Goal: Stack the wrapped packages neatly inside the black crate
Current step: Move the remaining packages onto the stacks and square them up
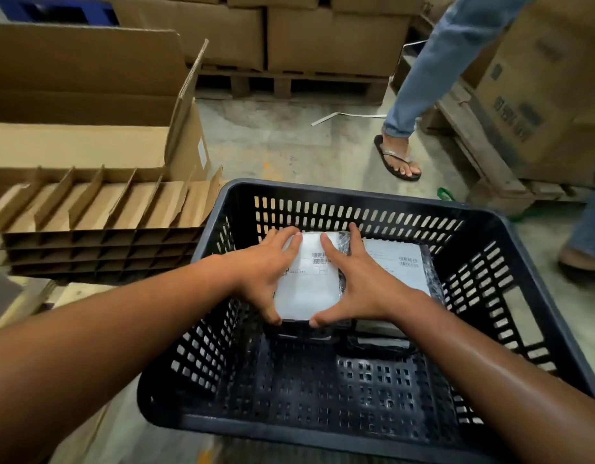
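Note:
A black slotted crate [356, 199] stands on the floor in front of me. Inside it, against the far wall, lie two stacks of wrapped packages with white barcode labels. The left top package [308, 283] is held from both sides: my left hand [266, 272] grips its left edge and my right hand [359, 283] its right edge, thumbs at the near corners. The right stack's top package [400, 266] lies flat beside it, partly hidden by my right hand. More dark-wrapped packages show beneath both tops.
The near half of the crate floor [323, 380] is bare. A stack of cardboard dividers [102, 226] and an open carton [88, 105] sit to the left. Cartons on pallets [323, 41] line the back. A person's leg and sandalled foot [398, 155] stand behind the crate; another shoe [582, 262] right.

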A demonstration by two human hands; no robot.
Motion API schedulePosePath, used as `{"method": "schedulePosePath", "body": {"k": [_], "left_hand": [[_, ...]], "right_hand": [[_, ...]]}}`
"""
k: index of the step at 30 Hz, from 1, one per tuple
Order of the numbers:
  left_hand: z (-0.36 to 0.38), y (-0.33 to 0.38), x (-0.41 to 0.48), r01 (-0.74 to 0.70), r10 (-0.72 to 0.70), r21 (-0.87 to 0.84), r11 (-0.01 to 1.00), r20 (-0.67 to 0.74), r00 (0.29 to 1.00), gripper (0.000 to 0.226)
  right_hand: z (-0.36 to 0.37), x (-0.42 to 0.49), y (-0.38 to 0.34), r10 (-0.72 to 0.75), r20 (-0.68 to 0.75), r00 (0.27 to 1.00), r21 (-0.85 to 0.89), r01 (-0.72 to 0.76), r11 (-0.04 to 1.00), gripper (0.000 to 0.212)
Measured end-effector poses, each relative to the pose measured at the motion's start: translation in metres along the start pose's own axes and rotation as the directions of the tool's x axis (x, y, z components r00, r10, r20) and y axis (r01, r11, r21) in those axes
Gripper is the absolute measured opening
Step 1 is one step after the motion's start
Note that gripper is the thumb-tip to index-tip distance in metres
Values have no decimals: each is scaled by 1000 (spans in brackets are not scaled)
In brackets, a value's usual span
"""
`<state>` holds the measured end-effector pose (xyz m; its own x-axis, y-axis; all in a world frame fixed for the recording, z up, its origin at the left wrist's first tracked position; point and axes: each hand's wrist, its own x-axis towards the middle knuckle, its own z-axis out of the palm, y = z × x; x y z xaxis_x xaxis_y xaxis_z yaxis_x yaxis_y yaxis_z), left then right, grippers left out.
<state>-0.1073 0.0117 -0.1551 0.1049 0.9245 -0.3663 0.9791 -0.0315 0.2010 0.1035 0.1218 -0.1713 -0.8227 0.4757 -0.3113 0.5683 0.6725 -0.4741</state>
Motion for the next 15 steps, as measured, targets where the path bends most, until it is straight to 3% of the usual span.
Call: {"method": "schedulePosePath", "body": {"k": [5, 9, 15], "left_hand": [[2, -2, 5, 21, -18, -73, 997, 47, 999, 156], [6, -5, 11, 95, -82, -143, 985, 93, 992, 156], [7, -15, 16, 140, -134, -245, 959, 41, 990, 151]], "right_hand": [[-3, 6, 5, -90, -49, 995, -400, 63, 914, 155], [0, 8, 19, -71, -21, 997, -349, 59, 935, 154], [10, 9, 26, -69, -49, 996, -237, 56, 970, 147]]}}
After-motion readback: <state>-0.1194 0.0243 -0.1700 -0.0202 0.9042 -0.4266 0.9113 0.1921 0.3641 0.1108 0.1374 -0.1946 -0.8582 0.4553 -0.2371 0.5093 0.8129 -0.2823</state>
